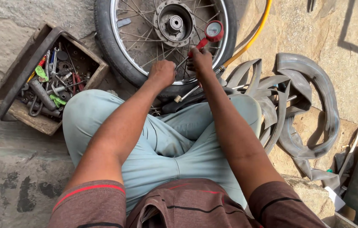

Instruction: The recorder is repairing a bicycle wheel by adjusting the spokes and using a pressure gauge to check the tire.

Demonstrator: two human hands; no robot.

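A spoked motorbike wheel with its black tyre (107,46) lies on the ground in front of my knees. My right hand (200,61) grips the red handle of an air inflator with a round pressure gauge (213,30), held over the rim. A yellow hose (253,36) runs from it up and to the right. My left hand (162,72) is closed at the tyre's near edge, next to the inflator's metal nozzle; what it pinches is hidden.
A wooden box of tools (50,80) with wrenches and pliers sits at the left. Grey rubber inner tubes (310,105) lie in loops at the right. A screwdriver (185,93) rests by my knee. Stone paving surrounds everything.
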